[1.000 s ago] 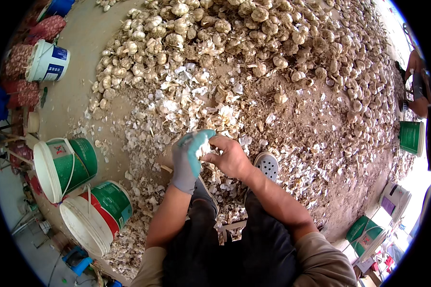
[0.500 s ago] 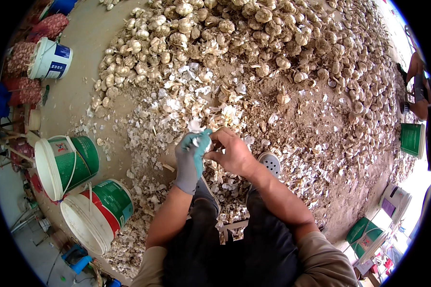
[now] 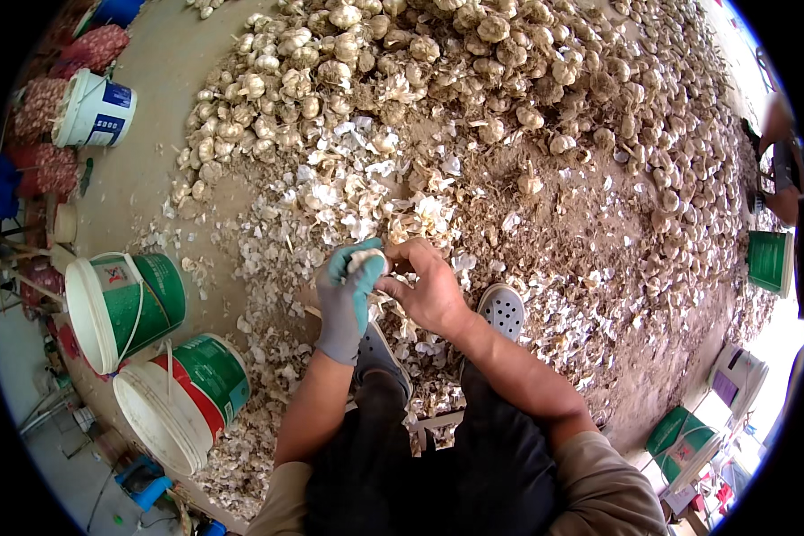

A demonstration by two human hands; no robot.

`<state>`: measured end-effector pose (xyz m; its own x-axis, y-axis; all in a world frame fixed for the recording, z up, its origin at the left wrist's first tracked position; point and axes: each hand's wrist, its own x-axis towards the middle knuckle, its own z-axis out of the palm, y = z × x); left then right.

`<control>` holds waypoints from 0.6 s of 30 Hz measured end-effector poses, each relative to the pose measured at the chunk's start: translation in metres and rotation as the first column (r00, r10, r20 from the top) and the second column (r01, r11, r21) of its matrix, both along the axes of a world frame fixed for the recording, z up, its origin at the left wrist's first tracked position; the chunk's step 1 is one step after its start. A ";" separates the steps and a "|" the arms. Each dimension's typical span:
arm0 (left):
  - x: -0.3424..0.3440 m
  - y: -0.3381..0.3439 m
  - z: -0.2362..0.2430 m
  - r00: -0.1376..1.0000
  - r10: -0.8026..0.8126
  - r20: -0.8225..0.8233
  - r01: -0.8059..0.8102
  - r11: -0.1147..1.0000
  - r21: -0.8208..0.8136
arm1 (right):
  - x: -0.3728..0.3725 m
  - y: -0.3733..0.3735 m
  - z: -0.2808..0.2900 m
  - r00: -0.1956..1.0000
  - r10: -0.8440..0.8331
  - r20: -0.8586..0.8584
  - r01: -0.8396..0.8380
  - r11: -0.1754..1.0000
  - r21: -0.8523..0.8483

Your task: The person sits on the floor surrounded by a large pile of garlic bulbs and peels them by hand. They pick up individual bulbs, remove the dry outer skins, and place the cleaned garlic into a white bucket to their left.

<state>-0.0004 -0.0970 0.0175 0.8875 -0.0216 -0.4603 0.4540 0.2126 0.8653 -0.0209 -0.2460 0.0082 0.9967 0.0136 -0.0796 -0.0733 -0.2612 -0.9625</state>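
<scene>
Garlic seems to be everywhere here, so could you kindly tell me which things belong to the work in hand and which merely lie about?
In use:
garlic bulb
left hand, gloved
right hand, bare

Lying about:
garlic heap
loose skins
two green buckets
white bucket
red mesh sacks

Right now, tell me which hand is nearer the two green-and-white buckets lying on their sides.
Left. The gloved left hand holds a garlic bulb on the side facing the buckets; the bare right hand works the same bulb from the far side.

buckets, white-and-green, lower left: 2 (image 3: 129, 308) (image 3: 188, 402); white-and-blue bucket: 1 (image 3: 94, 109); grey shoes: 2 (image 3: 502, 310) (image 3: 382, 357)
</scene>
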 end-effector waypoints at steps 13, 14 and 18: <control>-0.002 -0.004 -0.003 0.998 -0.046 0.045 0.050 0.994 -0.100 | 0.000 0.004 0.007 0.967 0.001 -0.254 -0.021 0.997 -0.078; -0.002 0.005 -0.017 0.999 0.016 0.037 -0.011 0.990 -0.142 | -0.001 0.009 0.012 0.983 0.030 -0.184 -0.053 0.992 -0.116; 0.009 -0.001 -0.025 0.990 0.071 -0.119 -0.084 0.991 -0.101 | -0.001 0.007 0.017 0.992 0.015 -0.127 -0.038 0.983 -0.179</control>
<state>0.0088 -0.0981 -0.0072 0.8295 -0.0088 -0.5584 0.5279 0.3386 0.7788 -0.0221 -0.2394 0.0249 0.9784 0.0140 -0.2063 -0.1800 -0.4331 -0.8832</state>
